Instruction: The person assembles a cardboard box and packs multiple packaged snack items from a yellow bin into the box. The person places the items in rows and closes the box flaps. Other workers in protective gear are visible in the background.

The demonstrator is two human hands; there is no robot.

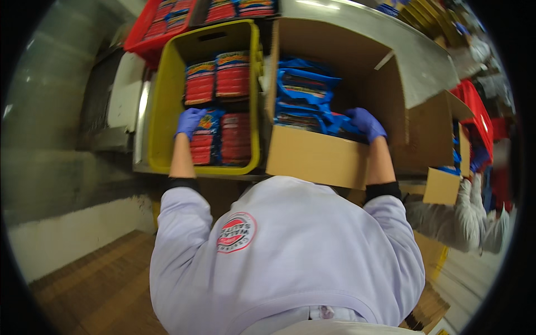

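Observation:
My left hand (190,122), in a blue glove, is at the upper left corner of a sausage pack (204,140) inside a yellow plastic crate (161,113). Its fingertips lie over the pack's top edge and seem to pinch it. Several flat packs of red sausages rest in that crate, one (235,136) with its plainer side up. To the right, my gloved right hand (366,122) reaches over the front of an open cardboard box (316,155). Its fingers touch a blue-edged pack (342,124); their grip is partly hidden. Stacked blue packs (303,90) fill the box's left side.
Behind the yellow crate stand a red crate (140,31) of packs and a dark crate (238,12). A steel tabletop (423,63) runs behind the box. At right are another cardboard box (431,130), a red crate (477,113) and a co-worker's white sleeve (469,201).

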